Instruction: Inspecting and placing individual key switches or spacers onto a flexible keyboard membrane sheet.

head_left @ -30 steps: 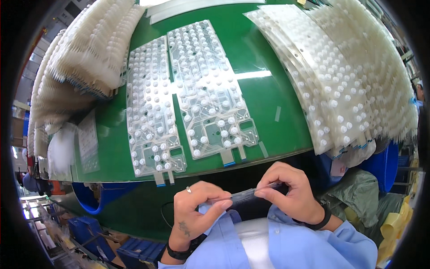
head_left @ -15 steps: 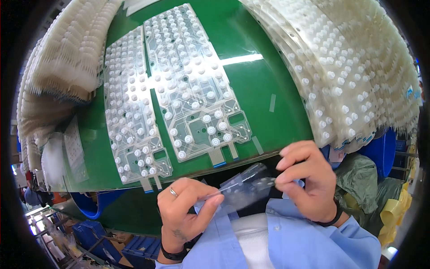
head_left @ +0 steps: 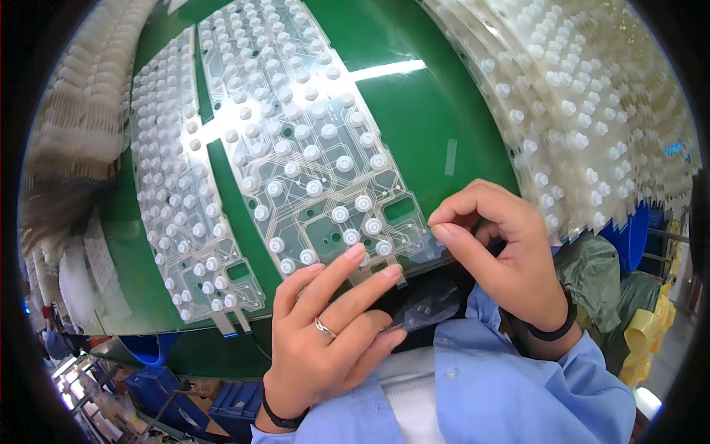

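Observation:
Two clear keyboard membranes with printed silver traces and white rubber domes lie side by side on the green tabletop. My left hand (head_left: 329, 333) reaches over the near edge of the right membrane (head_left: 314, 189), its outer fingers stretched toward the domes there. Between its thumb and forefinger it pinches a piece of clear plastic film (head_left: 429, 303), which hangs just off the table edge. At the membrane's near right corner, my right hand (head_left: 506, 255) has thumb and forefinger closed together; whatever is between the tips is too small to make out. The left membrane (head_left: 177, 200) lies untouched.
Tall stacks of domed membranes rise at the left (head_left: 81, 111) and right (head_left: 584, 126) of the green table (head_left: 414, 103). A short clear strip (head_left: 451, 157) sits on the tabletop. Blue bins (head_left: 632, 237), a grey-green plastic bag (head_left: 588, 277) and yellow material (head_left: 647, 337) are below at right.
Both hands have moved up to the right membrane's near edge. The film was stretched between them; now it hangs by the left hand alone. The view has shifted slightly.

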Demonstrator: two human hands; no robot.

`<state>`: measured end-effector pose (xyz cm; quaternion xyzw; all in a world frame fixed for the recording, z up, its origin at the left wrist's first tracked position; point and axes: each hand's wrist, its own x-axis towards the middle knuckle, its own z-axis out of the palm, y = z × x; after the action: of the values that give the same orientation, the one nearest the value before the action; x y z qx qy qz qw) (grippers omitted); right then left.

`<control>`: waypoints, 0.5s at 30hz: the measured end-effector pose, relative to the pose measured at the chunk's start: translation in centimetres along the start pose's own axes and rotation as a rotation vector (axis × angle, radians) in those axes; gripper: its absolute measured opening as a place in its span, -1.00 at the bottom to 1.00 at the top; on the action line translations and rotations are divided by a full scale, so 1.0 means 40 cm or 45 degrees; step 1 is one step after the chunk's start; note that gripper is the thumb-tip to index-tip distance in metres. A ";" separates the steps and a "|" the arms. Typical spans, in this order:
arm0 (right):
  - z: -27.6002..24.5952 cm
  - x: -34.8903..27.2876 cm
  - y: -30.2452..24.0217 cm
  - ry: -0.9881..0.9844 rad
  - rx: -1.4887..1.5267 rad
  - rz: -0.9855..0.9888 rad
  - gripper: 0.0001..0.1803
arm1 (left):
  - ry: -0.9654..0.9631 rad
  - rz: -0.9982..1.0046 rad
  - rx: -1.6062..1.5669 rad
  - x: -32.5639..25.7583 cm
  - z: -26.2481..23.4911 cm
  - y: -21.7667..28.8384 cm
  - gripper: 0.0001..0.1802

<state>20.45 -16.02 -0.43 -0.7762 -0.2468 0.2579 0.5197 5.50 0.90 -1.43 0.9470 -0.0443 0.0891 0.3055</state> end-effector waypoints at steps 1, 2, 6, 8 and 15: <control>0.002 0.004 0.002 0.009 -0.021 -0.019 -0.95 | -0.003 0.015 -0.026 0.003 0.008 -0.005 -0.81; 0.006 0.009 0.001 0.012 -0.039 -0.043 -0.95 | -0.004 0.026 -0.047 0.006 0.016 -0.009 -0.80; 0.016 0.022 -0.007 0.018 -0.096 -0.017 -0.96 | 0.005 0.048 -0.058 0.007 0.025 -0.020 -0.80; 0.016 0.027 0.007 0.015 -0.101 -0.044 -0.95 | 0.002 0.048 -0.062 0.006 0.026 -0.023 -0.79; 0.016 0.027 0.013 0.028 -0.135 -0.051 -0.96 | -0.011 0.045 -0.059 0.005 0.027 -0.025 -0.79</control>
<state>20.90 -15.04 -1.28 -0.8004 -0.2698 0.2255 0.4856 6.01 1.08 -2.81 0.9391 -0.0644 0.0894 0.3254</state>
